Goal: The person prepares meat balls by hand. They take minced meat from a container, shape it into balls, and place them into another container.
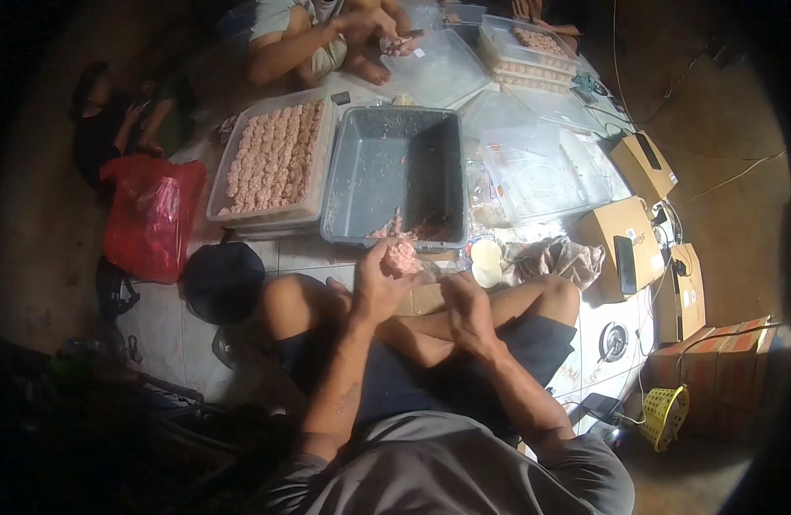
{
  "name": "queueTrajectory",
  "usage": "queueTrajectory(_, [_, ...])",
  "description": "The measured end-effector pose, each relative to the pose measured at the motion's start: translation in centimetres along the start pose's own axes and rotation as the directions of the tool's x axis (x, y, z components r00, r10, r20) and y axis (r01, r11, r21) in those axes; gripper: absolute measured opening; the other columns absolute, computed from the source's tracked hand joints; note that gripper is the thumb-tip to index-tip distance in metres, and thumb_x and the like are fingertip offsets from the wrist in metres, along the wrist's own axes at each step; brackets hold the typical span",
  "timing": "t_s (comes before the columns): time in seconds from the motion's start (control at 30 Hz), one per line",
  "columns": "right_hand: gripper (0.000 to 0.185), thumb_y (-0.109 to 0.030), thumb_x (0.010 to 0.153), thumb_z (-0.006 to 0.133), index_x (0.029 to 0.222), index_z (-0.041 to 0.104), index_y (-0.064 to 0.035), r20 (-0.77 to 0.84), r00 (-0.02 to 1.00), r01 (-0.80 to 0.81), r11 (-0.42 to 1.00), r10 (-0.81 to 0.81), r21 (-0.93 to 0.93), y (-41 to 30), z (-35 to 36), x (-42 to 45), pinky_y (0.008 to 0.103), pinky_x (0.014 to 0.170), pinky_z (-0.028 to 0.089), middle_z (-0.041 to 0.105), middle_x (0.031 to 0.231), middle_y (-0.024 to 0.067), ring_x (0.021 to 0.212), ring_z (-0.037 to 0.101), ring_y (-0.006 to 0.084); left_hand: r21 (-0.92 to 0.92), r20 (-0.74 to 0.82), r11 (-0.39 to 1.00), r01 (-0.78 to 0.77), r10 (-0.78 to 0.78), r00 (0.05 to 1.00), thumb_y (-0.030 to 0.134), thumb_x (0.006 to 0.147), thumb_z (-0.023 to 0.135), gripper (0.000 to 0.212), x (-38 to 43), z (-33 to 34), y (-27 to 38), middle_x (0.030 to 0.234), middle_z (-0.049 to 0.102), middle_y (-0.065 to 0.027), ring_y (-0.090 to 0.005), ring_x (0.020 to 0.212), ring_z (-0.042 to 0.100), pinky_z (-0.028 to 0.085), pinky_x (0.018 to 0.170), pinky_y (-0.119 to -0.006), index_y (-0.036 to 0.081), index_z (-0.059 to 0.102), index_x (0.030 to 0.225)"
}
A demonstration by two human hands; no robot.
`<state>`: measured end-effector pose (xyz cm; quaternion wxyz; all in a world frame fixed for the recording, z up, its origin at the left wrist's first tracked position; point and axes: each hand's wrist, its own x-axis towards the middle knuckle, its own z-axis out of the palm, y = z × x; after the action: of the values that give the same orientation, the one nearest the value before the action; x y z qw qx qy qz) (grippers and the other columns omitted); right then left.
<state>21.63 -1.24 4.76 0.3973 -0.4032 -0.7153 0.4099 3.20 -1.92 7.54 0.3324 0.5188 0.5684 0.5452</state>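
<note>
My left hand [377, 283] holds a lump of pale pink minced filling [402, 257] at the near edge of a deep grey plastic tub [363, 174]. More of the pink mince [428, 230] lies in the tub's near end, and smears cling to its walls. Beside the lump, my right hand [466, 299] is closed on a thin, partly see-through thing that I cannot make out. Two pale round discs [486, 262] lie on the floor just beyond my right hand. Left of the tub, a clear plastic box [221, 206] holds rows of shaped pink lumps [273, 158].
A red plastic bag [152, 215] and a dark round object [223, 282] stand at the left. Clear lids [537, 174], a crumpled cloth [560, 261], cardboard boxes [618, 248] and cables lie at the right. Another person's hands [386, 32] work beyond the tub, near stacked boxes [531, 67].
</note>
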Motion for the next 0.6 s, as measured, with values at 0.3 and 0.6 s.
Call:
queueTrajectory(0.3, [0.021, -0.013, 0.104, 0.053, 0.113, 0.065, 0.0026, 0.355, 0.888, -0.447, 0.731, 0.293, 0.515, 0.4, 1.2, -2.2, 0.0243, 0.060, 0.038, 0.050, 0.077, -0.0034, 0.071, 0.045, 0.0072, -0.244, 0.036, 0.967, -0.068, 0.079, 0.996, 0.017, 0.074, 0.088, 0.036, -0.6, 0.2, -2.5, 0.093, 0.064, -0.0033, -0.0119, 0.077, 0.062, 0.052, 0.072, -0.028, 0.005, 0.061, 0.095])
queueTrajectory(0.6, [0.018, 0.003, 0.090, 0.058, 0.106, 0.066, 0.0004, -0.009, 0.990, -0.141, 0.984, 0.141, -0.110, -3.8, -2.9, -0.3, 0.0414, 0.071, 0.051, 0.064, 0.093, 0.0218, 0.083, 0.064, 0.0384, 0.108, 0.203, 0.994, -0.034, 0.012, 0.979, 0.012, 0.074, 0.086, 0.041, 0.0, -1.4, -1.5, 0.093, 0.069, -0.0084, -0.0144, 0.084, 0.064, 0.053, 0.078, -0.031, 0.000, 0.062, 0.106])
